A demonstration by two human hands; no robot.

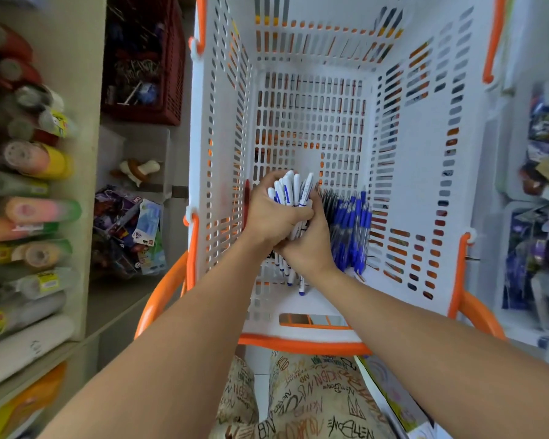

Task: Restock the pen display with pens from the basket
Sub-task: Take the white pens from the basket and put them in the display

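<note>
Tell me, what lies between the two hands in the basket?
In the head view, a bundle of white pens is clasped between the left hand and the right hand.

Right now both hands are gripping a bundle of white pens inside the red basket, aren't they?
Not quite: the basket is white with orange trim, not red. The head view shows both hands, left and right, gripping the white pens inside it.

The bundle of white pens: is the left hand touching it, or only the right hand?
Touching. In the head view the left hand wraps its fingers around the bundle of white pens, and the right hand grips the same bundle from below.
</note>
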